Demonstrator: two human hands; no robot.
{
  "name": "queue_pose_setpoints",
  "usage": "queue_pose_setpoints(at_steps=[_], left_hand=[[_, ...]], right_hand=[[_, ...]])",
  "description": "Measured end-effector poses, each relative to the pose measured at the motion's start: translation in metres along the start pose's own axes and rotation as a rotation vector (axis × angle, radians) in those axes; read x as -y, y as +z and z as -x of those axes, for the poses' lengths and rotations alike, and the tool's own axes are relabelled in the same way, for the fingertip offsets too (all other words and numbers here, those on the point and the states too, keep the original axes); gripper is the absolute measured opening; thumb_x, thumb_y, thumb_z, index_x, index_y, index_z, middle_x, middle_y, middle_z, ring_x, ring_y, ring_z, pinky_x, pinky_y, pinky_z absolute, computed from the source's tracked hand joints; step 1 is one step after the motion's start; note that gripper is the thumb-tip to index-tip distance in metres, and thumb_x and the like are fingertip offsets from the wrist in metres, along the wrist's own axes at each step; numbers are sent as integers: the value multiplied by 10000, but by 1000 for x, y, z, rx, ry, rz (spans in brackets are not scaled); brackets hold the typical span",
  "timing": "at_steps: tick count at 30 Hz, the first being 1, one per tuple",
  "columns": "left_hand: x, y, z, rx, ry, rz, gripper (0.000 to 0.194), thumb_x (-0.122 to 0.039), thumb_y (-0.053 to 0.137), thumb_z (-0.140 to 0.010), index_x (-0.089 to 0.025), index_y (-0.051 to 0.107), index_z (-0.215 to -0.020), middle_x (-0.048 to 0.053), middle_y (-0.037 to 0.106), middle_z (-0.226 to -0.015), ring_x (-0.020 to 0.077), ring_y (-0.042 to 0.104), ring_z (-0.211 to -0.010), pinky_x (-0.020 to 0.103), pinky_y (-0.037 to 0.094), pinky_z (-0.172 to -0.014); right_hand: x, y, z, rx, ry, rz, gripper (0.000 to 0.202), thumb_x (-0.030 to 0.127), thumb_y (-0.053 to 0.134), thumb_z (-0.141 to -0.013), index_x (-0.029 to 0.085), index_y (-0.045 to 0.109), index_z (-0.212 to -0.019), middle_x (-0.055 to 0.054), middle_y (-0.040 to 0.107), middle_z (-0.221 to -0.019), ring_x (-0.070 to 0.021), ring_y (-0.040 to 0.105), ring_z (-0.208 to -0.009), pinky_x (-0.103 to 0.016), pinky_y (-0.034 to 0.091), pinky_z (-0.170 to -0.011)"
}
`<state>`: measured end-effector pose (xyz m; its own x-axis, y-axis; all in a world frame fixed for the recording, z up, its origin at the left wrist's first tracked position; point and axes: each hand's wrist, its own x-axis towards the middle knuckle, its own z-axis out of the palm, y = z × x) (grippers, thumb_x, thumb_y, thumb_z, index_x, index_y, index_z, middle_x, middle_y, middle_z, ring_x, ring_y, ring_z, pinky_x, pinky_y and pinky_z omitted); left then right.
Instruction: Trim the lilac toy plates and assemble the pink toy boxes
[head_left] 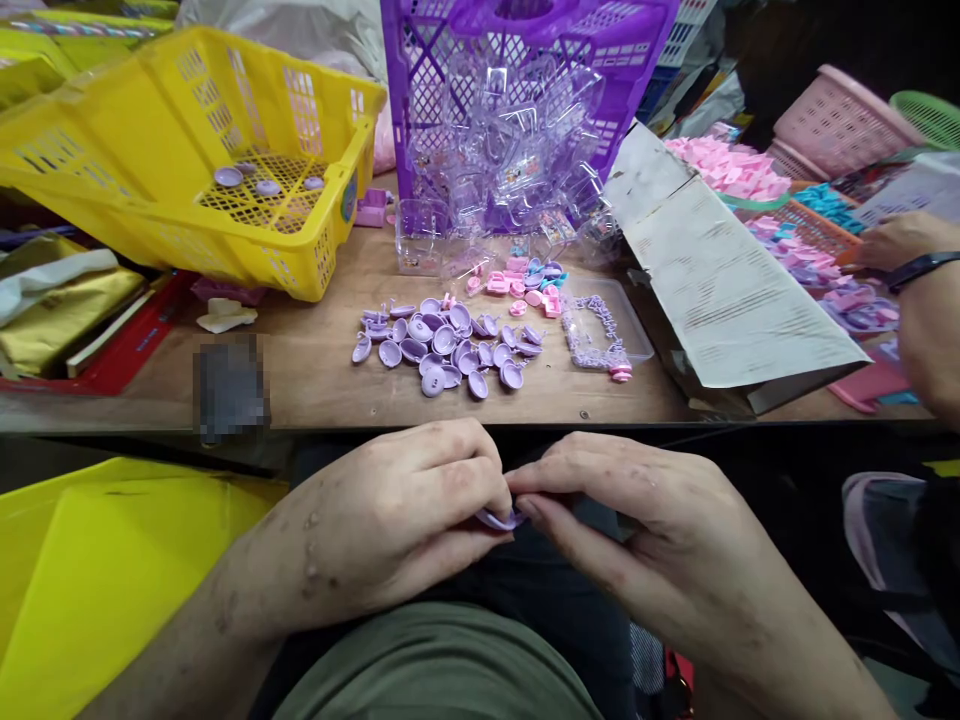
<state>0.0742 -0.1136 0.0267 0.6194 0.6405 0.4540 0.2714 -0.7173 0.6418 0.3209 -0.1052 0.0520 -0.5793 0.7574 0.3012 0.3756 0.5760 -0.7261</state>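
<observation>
Between my hands, just off the table's front edge, is a small purple oval plastic piece [498, 520], mostly covered by fingers. My left hand [397, 500] is closed round it, thumb below and fingers curled above. From the other side my right hand [637, 510] pinches at its right end with thumb and forefinger; whatever else lies between those fingertips is hidden. Ahead on the table lies a loose pile of purple oval plastic pieces [444, 340], some with thin stems. To its right, a shallow clear tray [637, 335] contains tiny purple parts [589, 350].
A yellow basket [300, 265] stands at left, a purple basket [645, 50] with clear plastic cases [517, 150] behind. A cardboard flap [750, 290] separates the right side, where another person's hand [904, 245] reaches among pink and purple parts. Small pink pieces [499, 283] lie mid-table.
</observation>
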Motion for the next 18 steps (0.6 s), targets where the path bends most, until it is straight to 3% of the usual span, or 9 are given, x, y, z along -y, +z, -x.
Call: queue_pose_setpoints(at_steps=[12, 18], left_hand=[[8, 10, 4, -161, 16, 59, 109, -101, 762, -1021, -177, 693, -1060, 36, 760, -1001, 123, 746, -950, 185, 601, -881], [13, 15, 4, -174, 29, 146, 84, -119, 767, -1021, -171, 704, -1038, 37, 763, -964, 135, 741, -912, 208, 614, -853]], right_hand=[[1, 13, 13, -100, 50, 62, 98, 181, 786, -1036, 264, 814, -1080, 16, 804, -882, -131, 755, -746, -210, 603, -726], [2, 20, 15, -115, 133, -31, 78, 227, 772, -1050, 275, 833, -1040, 9, 821, -909, -134, 764, -751, -220, 602, -714]])
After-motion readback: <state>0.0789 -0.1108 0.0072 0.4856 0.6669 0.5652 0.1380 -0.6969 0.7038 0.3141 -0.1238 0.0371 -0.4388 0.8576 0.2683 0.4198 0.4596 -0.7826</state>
